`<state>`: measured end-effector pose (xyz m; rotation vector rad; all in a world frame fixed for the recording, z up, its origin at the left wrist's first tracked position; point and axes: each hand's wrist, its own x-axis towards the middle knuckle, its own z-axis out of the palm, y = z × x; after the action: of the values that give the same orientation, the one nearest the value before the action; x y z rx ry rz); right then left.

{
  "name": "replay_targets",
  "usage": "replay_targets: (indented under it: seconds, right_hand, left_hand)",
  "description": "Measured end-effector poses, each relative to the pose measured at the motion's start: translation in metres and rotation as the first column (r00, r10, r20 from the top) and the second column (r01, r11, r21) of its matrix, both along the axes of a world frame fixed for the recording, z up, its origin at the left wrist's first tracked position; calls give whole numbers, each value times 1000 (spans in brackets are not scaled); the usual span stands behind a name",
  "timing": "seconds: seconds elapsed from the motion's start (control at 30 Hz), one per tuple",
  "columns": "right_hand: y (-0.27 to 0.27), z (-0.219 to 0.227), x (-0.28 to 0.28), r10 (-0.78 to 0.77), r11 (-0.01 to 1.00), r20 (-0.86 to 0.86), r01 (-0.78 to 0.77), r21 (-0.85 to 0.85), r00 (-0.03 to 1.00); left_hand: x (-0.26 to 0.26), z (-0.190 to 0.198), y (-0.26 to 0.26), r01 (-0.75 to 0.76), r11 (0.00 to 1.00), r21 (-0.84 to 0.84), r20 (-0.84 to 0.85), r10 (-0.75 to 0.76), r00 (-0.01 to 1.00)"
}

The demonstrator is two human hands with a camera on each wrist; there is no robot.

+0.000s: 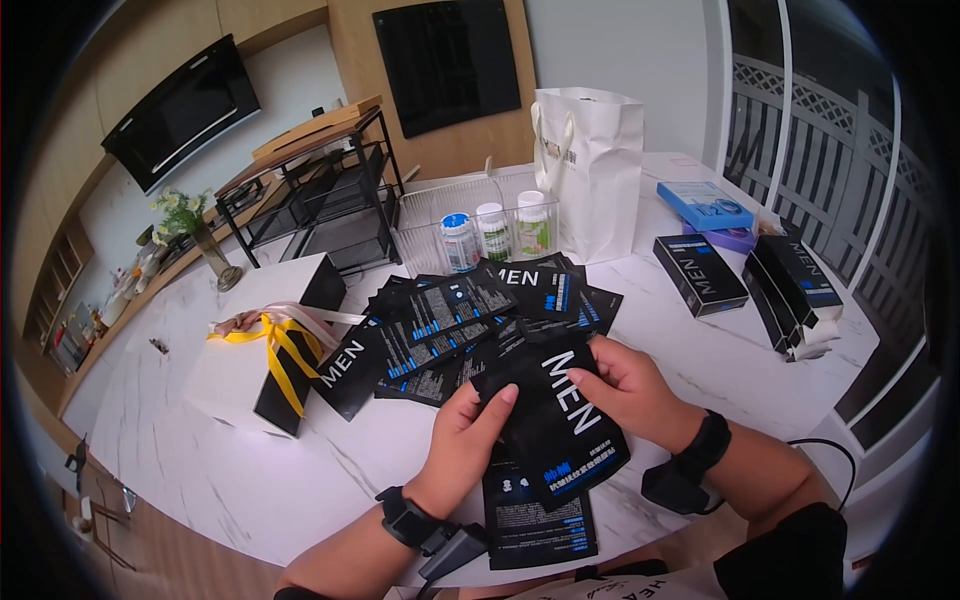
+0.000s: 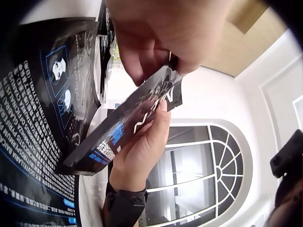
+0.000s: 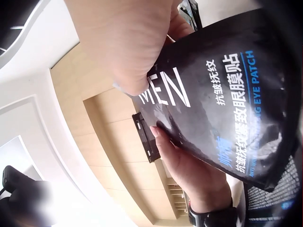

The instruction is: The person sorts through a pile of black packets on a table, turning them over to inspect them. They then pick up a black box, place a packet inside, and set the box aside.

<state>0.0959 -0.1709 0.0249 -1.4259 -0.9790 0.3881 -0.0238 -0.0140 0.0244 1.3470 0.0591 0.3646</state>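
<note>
Both hands hold a black eye patch sachet with white "MEN" lettering, tilted over the table's near side. My left hand pinches its top left edge, thumb on the front. On the upper right, my right hand grips it with the thumb beside the lettering. The right wrist view shows "EYE PATCH" in blue on the held sachet. Below it lies another sachet, back side up, at the near table edge. A heap of similar sachets spreads just beyond the hands.
Left of the heap sits a white and black box with a yellow ribbon. Behind stand a clear organizer with bottles and a white paper bag. Black "MEN" cartons and a blue box are at right.
</note>
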Motion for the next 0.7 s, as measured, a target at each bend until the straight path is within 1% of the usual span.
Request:
replay_targets:
  seconds: [0.03, 0.07, 0.1, 0.13, 0.2, 0.23, 0.27, 0.33, 0.37, 0.4, 0.43, 0.47, 0.53, 0.57, 0.6, 0.63, 0.67, 0.7]
  right_hand:
    - [0, -2, 1, -1, 1000, -1, 1, -1, 1000]
    - [0, -4, 2, -41, 999, 30, 41, -17, 999]
    - [0, -4, 3, -80, 996, 61, 82, -32, 995]
    - [-1, -1, 1, -80, 996, 61, 82, -32, 995]
    - [-6, 12, -8, -125, 982, 275, 157, -100, 953]
    - [-8, 17, -12, -113, 985, 404, 155, -74, 908]
    - [-10, 22, -14, -65, 993, 522, 104, -46, 850]
    - [-11, 24, -14, 9, 1000, 600, 3, -20, 800]
    - [-11, 23, -13, 8, 1000, 600, 4, -19, 800]
    - [-10, 21, -12, -73, 994, 490, 106, -40, 869]
    - [-9, 19, -9, -159, 977, 374, 200, -73, 914]
    - [-6, 12, 0, -188, 974, 366, 221, -50, 911]
    - [-6, 10, 5, -167, 977, 390, 205, -57, 905]
    - [-5, 10, 2, -165, 977, 392, 203, -57, 905]
    - [-4, 11, -3, -163, 985, 334, 173, -2, 929]
    - [-3, 12, -7, -155, 988, 273, 146, 55, 949]
    - [-6, 15, -7, -154, 988, 275, 144, 54, 949]
    - [-10, 17, -7, -81, 996, 426, 86, 6, 901]
  left_hand:
    - [1, -1, 0, -36, 999, 8, -23, 36, 999]
    - [1, -3, 0, -36, 999, 7, -23, 36, 999]
    - [1, -6, 1, -35, 997, 62, -34, 37, 999]
    - [1, -8, 1, -33, 993, 116, -45, 39, 998]
    - [2, -7, -2, -45, 993, 105, -20, 48, 999]
    - [2, -7, -2, -57, 994, 94, 4, 57, 998]
    - [2, -7, -2, -59, 994, 93, 5, 59, 998]
    - [2, -7, -1, -16, 997, 71, -16, 17, 1000]
    - [2, -8, 0, -14, 997, 72, -17, 15, 1000]
    - [2, -9, 0, -24, 994, 104, -18, 25, 1000]
    - [1, -9, 1, -34, 990, 136, -18, 37, 999]
    - [1, -8, 0, -34, 990, 137, -18, 36, 999]
    - [-2, -3, -4, 66, 984, 164, 6, -68, 998]
    - [-3, -2, -7, 51, 994, 95, -21, -49, 999]
    - [-2, -3, -5, 49, 994, 94, -18, -48, 999]
    - [1, -5, -3, 35, 998, 54, -21, -34, 999]
    - [4, -7, 0, 20, 1000, 14, -24, -20, 1000]
    - [5, -8, 2, 40, 999, 28, -26, -39, 999]
